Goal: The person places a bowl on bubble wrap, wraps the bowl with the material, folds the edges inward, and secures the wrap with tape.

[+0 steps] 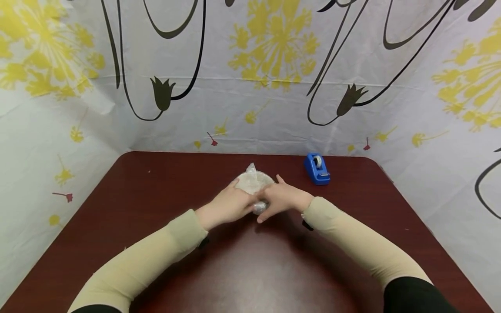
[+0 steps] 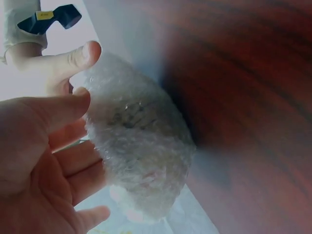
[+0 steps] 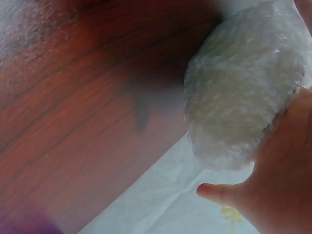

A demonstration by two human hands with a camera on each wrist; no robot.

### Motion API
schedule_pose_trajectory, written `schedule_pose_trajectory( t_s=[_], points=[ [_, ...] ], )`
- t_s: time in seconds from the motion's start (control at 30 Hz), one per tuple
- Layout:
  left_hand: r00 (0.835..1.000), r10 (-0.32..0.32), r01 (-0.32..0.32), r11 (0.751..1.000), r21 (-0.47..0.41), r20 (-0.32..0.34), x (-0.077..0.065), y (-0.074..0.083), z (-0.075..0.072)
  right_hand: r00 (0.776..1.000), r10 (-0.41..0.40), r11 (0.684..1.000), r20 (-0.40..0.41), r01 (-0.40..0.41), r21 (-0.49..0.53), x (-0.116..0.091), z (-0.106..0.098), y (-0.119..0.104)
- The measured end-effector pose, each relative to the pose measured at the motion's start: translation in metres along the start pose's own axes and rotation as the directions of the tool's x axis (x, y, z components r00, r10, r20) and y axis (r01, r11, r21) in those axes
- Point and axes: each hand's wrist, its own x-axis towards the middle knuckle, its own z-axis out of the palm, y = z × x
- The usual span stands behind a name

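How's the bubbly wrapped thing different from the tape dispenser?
The wrapped thing is whitish; the tape dispenser is blue. The wrapped thing is rounded; the tape dispenser is narrow. The left hand and right hand touch the wrapped thing; neither touches the tape dispenser. Both have the brown table beneath them.

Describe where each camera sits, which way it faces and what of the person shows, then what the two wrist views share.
Head: worn on the head, facing forward and down at the table; left hand, right hand and sleeved forearms show.
Left wrist: worn there, facing the bubble-wrapped bundle; left hand at lower left, part of the right hand above.
Right wrist: worn there, facing the bundle; right hand at lower right.
Both wrist views share the bundle and the table.
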Motion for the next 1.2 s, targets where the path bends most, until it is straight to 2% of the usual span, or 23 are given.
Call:
schedule_pose_trajectory(
  t_s=[0.2,0.33,0.43,0.53,0.63,0.8,0.93,1.1,1.2],
  points=[
    [0.994,-0.018,0.023,0.998,-0.051,0.105,0.004,-0.002,-0.003,0.999,-0.030,0.995,-0.011,0.031,0.097,-0.001,-0.009,0.006],
    [0.988,-0.023,0.034,0.997,-0.074,0.150,0.008,-0.002,-0.005,0.998,-0.041,0.980,-0.042,0.048,0.192,-0.009,-0.026,0.013],
    [0.984,-0.024,0.041,0.995,-0.095,0.174,0.010,0.000,-0.008,0.996,0.007,0.964,-0.094,0.018,0.265,-0.016,-0.039,0.024],
    [0.984,-0.013,0.033,0.994,-0.109,0.180,0.010,0.001,-0.009,0.980,0.112,0.954,-0.166,-0.059,0.295,-0.026,-0.050,0.043],
    [0.984,0.001,0.020,0.993,-0.113,0.179,0.009,0.002,-0.010,0.938,0.268,0.919,-0.218,-0.181,0.350,-0.037,-0.058,0.065],
    [0.982,-0.007,0.030,0.992,-0.120,0.189,0.006,0.001,-0.009,0.823,0.495,0.831,-0.278,-0.356,0.427,-0.055,-0.052,0.104],
    [0.982,-0.007,0.031,0.992,-0.124,0.191,0.006,0.000,-0.007,0.749,0.598,0.773,-0.284,-0.445,0.453,-0.069,-0.036,0.129],
    [0.984,-0.002,0.024,0.992,-0.125,0.177,0.007,0.001,-0.007,0.660,0.709,0.677,-0.248,-0.541,0.499,-0.086,-0.020,0.148],
    [0.985,0.002,0.020,0.992,-0.125,0.170,0.007,0.001,-0.008,0.622,0.752,0.633,-0.220,-0.587,0.505,-0.092,-0.015,0.154]
  ],
)
